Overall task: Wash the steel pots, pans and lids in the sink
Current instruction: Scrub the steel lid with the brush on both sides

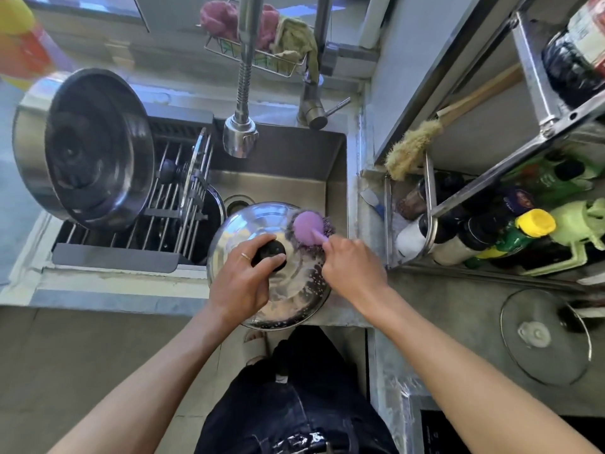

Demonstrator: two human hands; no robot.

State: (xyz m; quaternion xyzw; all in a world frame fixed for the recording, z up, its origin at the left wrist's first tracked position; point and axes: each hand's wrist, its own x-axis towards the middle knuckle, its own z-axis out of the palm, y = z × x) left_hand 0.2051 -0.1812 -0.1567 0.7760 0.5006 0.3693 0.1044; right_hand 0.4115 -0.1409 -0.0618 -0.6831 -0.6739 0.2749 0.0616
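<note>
1. While the left hand (240,283) curls its fingers round the black knob (271,253), the steel lid (255,234) sits tilted over the sink's (288,178) front edge.
2. The right hand (352,268) presses a purple scrubber (307,224) onto the lid, forefinger extended; its other fingers are hidden.
3. A steel pot (82,149) lies tipped on the drying rack (157,221), left.

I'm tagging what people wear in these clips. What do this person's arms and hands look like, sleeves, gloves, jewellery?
Both forearms are bare up to the frame's edge, with no sleeve in view. No gloves on either hand. The left hand wears a thin, light metal ring on one finger. The right hand shows no ring, watch or band on the side that faces the camera.
</note>
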